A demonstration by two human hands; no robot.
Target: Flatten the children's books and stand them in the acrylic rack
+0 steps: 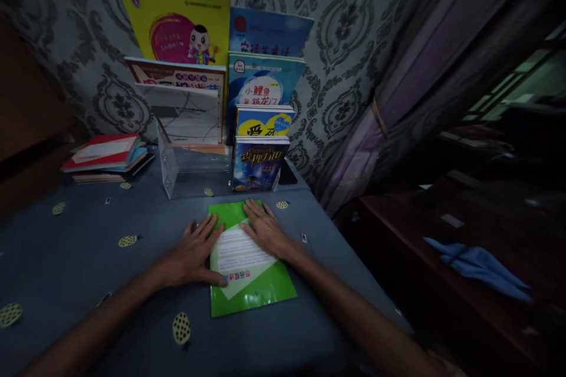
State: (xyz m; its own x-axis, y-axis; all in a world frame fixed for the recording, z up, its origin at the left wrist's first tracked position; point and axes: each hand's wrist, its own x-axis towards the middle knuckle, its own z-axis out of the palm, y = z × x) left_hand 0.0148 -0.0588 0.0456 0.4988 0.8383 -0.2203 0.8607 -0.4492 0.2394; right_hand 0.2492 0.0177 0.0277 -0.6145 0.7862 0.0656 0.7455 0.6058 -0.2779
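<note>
A green book with a pale printed panel lies flat on the blue tablecloth, its lettering upside down from where I look. Along its left edge rests my left hand, fingers spread, the thumb reaching over the lower part of the cover. My right hand lies flat across the upper right of the same book, with the fingers pointing to its far edge. Neither hand grips the book. Just beyond it stands a clear book rack, holding several upright books, among them a dark blue one in front.
A stack of books lies at the back left of the table. A dark phone-like object sits beside the rack. Patterned wallpaper and a tied purple curtain stand behind. At right, a blue cloth lies on a dark red surface.
</note>
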